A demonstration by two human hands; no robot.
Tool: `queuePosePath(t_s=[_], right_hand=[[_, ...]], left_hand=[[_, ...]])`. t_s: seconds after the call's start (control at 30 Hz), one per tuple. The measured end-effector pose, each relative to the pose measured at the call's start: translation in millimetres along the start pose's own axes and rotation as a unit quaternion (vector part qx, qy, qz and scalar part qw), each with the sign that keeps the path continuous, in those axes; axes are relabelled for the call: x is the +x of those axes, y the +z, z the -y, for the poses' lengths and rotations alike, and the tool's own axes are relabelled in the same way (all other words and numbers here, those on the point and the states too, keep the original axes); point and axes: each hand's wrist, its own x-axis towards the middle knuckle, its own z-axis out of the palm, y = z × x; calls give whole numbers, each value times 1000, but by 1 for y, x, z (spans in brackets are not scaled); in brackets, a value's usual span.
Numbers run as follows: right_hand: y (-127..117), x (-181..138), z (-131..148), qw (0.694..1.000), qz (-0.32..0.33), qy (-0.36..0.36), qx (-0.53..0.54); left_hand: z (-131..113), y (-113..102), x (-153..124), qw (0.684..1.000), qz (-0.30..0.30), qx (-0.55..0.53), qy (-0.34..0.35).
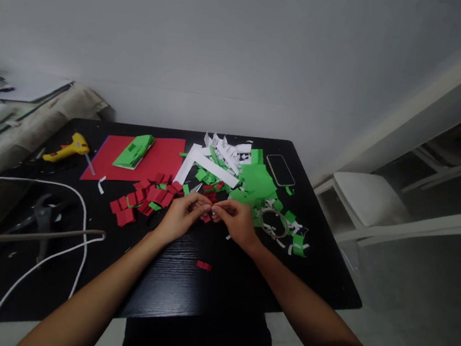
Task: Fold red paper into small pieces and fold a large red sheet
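The black table (pixel 175 291) has open room along its near edge. Creased red paper pieces (pixel 155 195) heap beside the left hand (pixel 183 216). Its fingers and the right hand's (pixel 238 223) curl inward, tips almost meeting; I can't tell whether either grips anything. A red scrap (pixel 206 218) shows just below them.

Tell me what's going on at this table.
The person's left hand and right hand meet at the fingertips over the black table; anything pinched there is too small to tell. Red paper pieces lie beside the left hand, green paper beyond the right, and a yellow glue gun farther left.
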Motion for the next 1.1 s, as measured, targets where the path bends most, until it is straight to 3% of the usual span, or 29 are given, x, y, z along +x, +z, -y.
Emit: queuePosePath(t_s=[0.47, 1.1], right_hand=[[2, -2, -4, 1000, 11, 4, -1], [3, -2, -5, 1000, 5, 21, 20]], left_hand=[[-1, 0, 0, 1000, -3, 18, 5], [0, -2, -2, 980, -30, 177, 83]])
